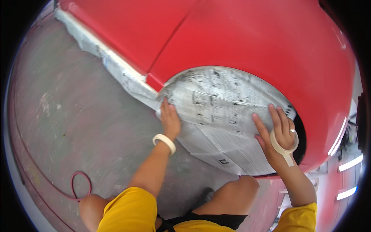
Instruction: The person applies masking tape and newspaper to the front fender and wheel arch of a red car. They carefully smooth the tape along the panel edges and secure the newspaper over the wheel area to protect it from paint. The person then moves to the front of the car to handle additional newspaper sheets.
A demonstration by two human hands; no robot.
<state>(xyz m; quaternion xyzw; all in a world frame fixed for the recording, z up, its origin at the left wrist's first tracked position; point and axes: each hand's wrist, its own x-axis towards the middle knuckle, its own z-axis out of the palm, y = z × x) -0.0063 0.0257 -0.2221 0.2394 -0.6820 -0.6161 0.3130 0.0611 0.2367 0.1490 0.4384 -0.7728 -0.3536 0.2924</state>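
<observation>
So the paper is spread over the wheel arch of a red car, right in front of the person's knees. It's greyish-white newsprint, packed with dark columns and little boxes up top, finer lines of text lower down. You can see creases running across it, and it bulges a bit instead of lying dead flat. Top edge follows the curve of the arch pretty neatly; the bottom hangs down near the floor.

The arch is basically a big pocket, and the paper covers most of its mouth. A dark gap shows on the right side, and I can't tell what's behind the sheet.

Left hand is on the paper's left edge, fingers stretched out and close together; its thumb is hard to make out. Right hand is spread wide, fingertips on the right part of the sheet, laid on it and not gripping. There's a cream tape roll around the left wrist and a second roll looped on the right hand, loose end lying down the wrist.

Pale masking strip runs along the sill, and a red hose curls on the floor to the left.
</observation>
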